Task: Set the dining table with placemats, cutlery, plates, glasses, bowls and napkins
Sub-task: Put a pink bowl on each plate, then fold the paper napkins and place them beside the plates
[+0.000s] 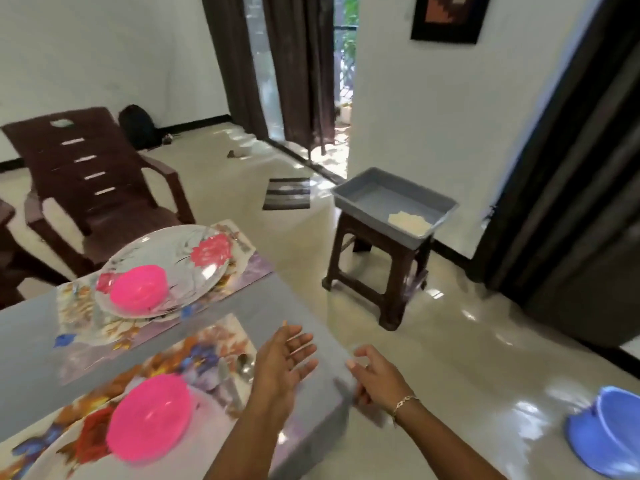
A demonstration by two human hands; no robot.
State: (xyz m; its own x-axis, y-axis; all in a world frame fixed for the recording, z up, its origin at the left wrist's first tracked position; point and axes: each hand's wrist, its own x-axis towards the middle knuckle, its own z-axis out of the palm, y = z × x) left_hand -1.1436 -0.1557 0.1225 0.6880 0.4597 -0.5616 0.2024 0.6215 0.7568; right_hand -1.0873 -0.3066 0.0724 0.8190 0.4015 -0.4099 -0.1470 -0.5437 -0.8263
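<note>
Two floral placemats lie on the grey table [294, 306]. The far placemat [86, 327] carries a glass plate [166, 258] with a pink bowl [138, 289] on it. On the near placemat [194, 351] sits a second pink bowl [149, 417] on a plate, with a spoon and knife [239, 368] beside it. My left hand [284, 362] hovers open over the table's right part, fingers spread. Past the table corner, my right hand [374, 375] is open and empty. A grey tray [391, 199] on a brown stool [381, 271] holds a pale napkin [408, 221].
A brown plastic chair [93, 174] stands behind the table at the left. A blue plastic basin [606, 431] lies on the glossy floor at the right. A striped mat [287, 194] lies near the curtained doorway. Dark curtains hang at the right.
</note>
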